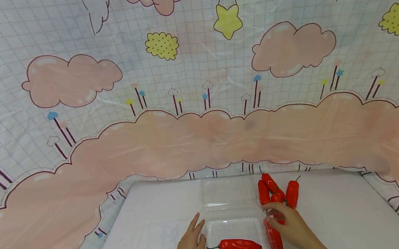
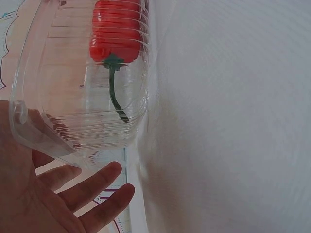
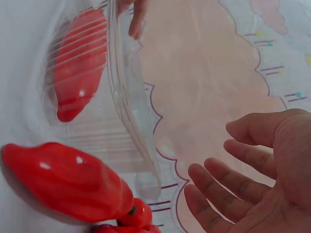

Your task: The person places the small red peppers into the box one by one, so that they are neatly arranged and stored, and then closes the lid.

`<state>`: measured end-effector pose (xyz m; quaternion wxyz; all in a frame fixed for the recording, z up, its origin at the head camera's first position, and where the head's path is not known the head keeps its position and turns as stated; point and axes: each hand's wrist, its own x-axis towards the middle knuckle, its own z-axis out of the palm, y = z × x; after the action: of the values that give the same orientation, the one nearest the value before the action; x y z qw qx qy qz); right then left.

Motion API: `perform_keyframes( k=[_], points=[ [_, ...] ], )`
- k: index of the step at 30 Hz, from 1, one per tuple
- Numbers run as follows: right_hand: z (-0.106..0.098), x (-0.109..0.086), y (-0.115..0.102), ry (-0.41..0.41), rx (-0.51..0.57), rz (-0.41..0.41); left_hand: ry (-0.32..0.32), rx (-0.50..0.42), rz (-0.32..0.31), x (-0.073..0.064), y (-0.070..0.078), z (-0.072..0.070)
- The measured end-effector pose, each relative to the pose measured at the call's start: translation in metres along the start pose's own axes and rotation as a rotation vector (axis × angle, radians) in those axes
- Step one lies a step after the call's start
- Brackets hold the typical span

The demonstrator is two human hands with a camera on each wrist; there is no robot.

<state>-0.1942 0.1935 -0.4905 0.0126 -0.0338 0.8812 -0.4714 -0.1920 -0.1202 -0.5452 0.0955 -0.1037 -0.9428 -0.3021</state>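
A clear plastic clamshell box (image 1: 233, 228) lies on the white surface with its lid (image 1: 228, 192) folded back, away from me. Inside its base is one red chili pepper (image 1: 240, 247), the green stem pointing left. My left hand (image 1: 189, 247) is at the box's left side, fingers spread, the thumb close to the rim. Over the pile to the right, my right hand (image 1: 293, 224) hovers with loosely bent fingers and nothing between them. Just below its fingertips lies another red pepper (image 3: 68, 182), alongside the box's right edge.
Several more red peppers (image 1: 293, 194) are heaped beyond my right hand, beside the lid. The white tabletop (image 1: 147, 220) extends to both sides. A patterned cloth (image 1: 201, 140) with clouds and stars hangs behind and surrounds the table.
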Motion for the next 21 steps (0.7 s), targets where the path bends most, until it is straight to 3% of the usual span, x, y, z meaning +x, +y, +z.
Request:
perform_keyframes(
  k=[8, 21],
  points=[
    [-0.007, -0.003, 0.008, 0.07, -0.03, 0.051, -0.009, -0.013, 0.013, -0.001, 0.001, -0.001],
    [-0.015, -0.001, 0.028, 0.094, -0.094, 0.086, -0.008, -0.013, 0.007, -0.001, 0.0, 0.0]
  ],
)
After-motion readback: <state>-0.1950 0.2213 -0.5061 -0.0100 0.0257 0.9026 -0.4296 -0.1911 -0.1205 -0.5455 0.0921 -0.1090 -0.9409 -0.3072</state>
